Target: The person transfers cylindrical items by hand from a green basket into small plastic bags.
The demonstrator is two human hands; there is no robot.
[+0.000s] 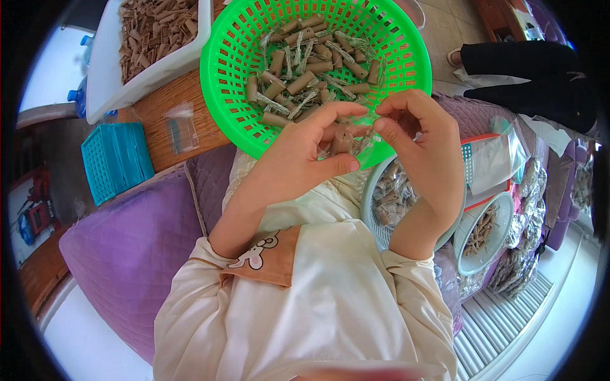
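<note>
In front of my lap, a bright green plastic basket (222, 105) holds several brown cardboard-like tubes (300, 82) and twisted clear plastic strips among them. Over its near rim, my left hand (311, 143) is closed around a brown tube (343, 141) that sits in a small clear plastic bag (366, 141). Thumb and fingers of my right hand (422, 130) are pinched together at the right of that bag, seemingly on its clear film. Part of the tube is hidden by my left fingers.
At the far left stands a white tub (101, 86) of brown pieces, with a teal basket (117, 162) nearer. A flat clear bag (183, 130) lies on the wooden table. Right of me are a pale basket (370, 219) of wrapped pieces, a bowl (469, 263) of brown sticks and someone's dark-trousered legs (521, 66).
</note>
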